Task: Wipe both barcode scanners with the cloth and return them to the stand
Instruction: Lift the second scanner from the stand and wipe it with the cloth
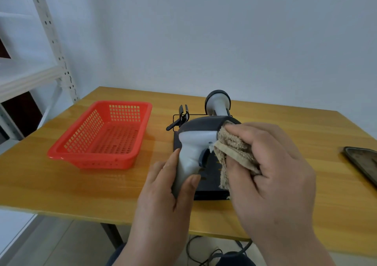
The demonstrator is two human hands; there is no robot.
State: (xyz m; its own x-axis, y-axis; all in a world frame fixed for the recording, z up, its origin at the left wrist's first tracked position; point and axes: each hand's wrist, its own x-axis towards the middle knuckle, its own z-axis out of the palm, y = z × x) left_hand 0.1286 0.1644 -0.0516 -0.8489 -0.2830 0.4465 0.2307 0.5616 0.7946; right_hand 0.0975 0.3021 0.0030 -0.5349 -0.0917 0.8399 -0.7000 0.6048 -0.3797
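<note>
Head | left hand (pixel 163 186) grips scanner (pixel 195 139) | right hand (pixel 271 163) presses cloth (pixel 232 145) (against head)

No text, label, brand or number can be read: none on the scanner (pixel 195 141), the stand (pixel 210 184) under it, or the basket (pixel 102 137) left of it.

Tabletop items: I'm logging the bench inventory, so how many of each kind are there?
Grey-and-white plastic barcode scanners: 2
Black metal stand: 1
Beige terry cloth: 1
Red perforated plastic basket: 1
Dark flat tray at the right edge: 1
Total: 6
</note>
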